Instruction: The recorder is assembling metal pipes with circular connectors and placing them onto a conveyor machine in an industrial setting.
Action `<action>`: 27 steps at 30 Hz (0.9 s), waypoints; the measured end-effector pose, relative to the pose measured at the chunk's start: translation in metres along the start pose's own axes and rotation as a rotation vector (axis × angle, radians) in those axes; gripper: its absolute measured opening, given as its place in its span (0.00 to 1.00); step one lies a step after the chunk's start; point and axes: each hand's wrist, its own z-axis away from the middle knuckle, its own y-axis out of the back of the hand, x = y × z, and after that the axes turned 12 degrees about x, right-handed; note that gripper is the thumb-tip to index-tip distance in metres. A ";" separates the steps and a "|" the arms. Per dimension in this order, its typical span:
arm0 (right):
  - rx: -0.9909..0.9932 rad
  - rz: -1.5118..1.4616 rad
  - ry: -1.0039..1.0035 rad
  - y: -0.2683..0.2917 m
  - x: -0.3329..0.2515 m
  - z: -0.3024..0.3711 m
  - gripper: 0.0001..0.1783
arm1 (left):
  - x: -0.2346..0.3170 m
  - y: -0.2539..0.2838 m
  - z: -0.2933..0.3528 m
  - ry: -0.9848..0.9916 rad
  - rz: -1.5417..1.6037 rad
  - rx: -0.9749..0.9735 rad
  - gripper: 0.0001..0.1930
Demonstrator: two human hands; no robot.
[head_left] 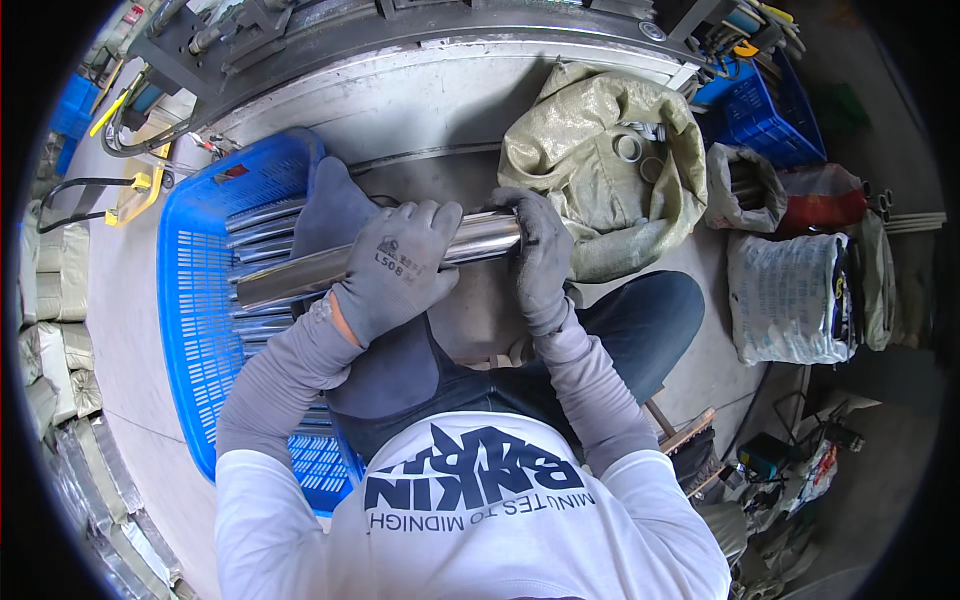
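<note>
I have both gloved hands on one long, polished metal tube point(290, 277), which lies slantwise across the wearer's lap, its left end lower in my view than its right. The left hand point(398, 258) comes over it from above, near the middle: the fingers are bent and close together, wrapped over the far side, while the thumb lies along the near side. That grip reads as closed on the metal, though I can't see the underside. The right hand point(540, 255) is at the right end, fingers curled over the tube's far edge and the palm side turned toward that end; I can't tell how far the thumb reaches beneath.

The tube's left end is free of either hand and sits above the blue basket point(190, 345), where more shiny tubes point(262, 215) lie side by side. A grey pad point(380, 370) covers the left thigh under the tube; whether metal and pad touch, I can't make out. Just beyond the right hand I have an open woven sack point(545, 130) with pale rings point(628, 148) inside. A blue crate point(775, 125) stands farther right, well apart from both hands.
</note>
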 end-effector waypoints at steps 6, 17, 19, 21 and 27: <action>0.040 -0.041 -0.262 -0.010 0.008 0.011 0.17 | -0.002 -0.003 -0.001 -0.025 -0.019 -0.064 0.35; 0.024 0.121 -0.136 0.045 0.031 -0.042 0.24 | 0.005 -0.006 0.046 0.655 0.999 0.241 0.24; 0.019 0.200 -0.041 0.049 0.015 -0.046 0.25 | -0.032 -0.014 0.032 0.525 1.066 0.280 0.21; 0.010 0.280 0.044 0.047 0.012 -0.049 0.25 | -0.052 -0.022 0.024 0.080 0.242 0.773 0.19; 0.044 0.506 -0.239 0.087 0.133 -0.132 0.37 | -0.066 0.084 -0.050 -0.107 0.374 0.888 0.16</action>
